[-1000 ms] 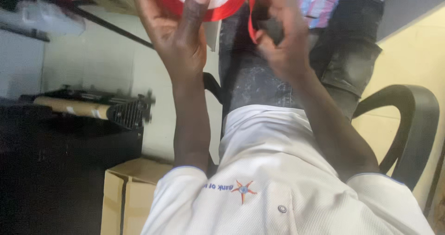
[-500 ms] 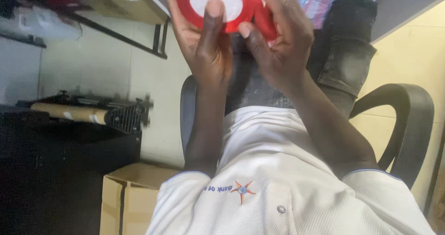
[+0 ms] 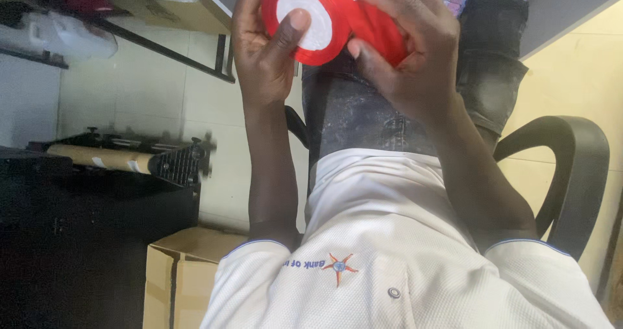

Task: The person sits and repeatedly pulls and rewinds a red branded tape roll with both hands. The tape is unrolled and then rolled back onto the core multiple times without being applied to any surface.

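1. Red ribbon wound on a roll [image 3: 331, 17] with a white core sits between 2 bare hands near the top of the view, above the lap.
2. Left hand [image 3: 263, 56] is raised with the forearm running down toward the white shirt [image 3: 389, 238]; its fingers curl behind the roll and the thumb presses flat across the white core.
3. Right hand [image 3: 409, 56] comes in from the other side, forearm angled down to the sleeve, fingers wrapped over the roll's red rim and thumb tucked under it.
4. Both hands are closed on the roll, which is tilted with its flat face toward the camera and partly covered by the right fingers.
5. Below the hands lie dark jeans [image 3: 363, 115]; a black chair arm [image 3: 577, 173] curves at one side, and a cardboard box [image 3: 182, 270] stands on the tiled floor.
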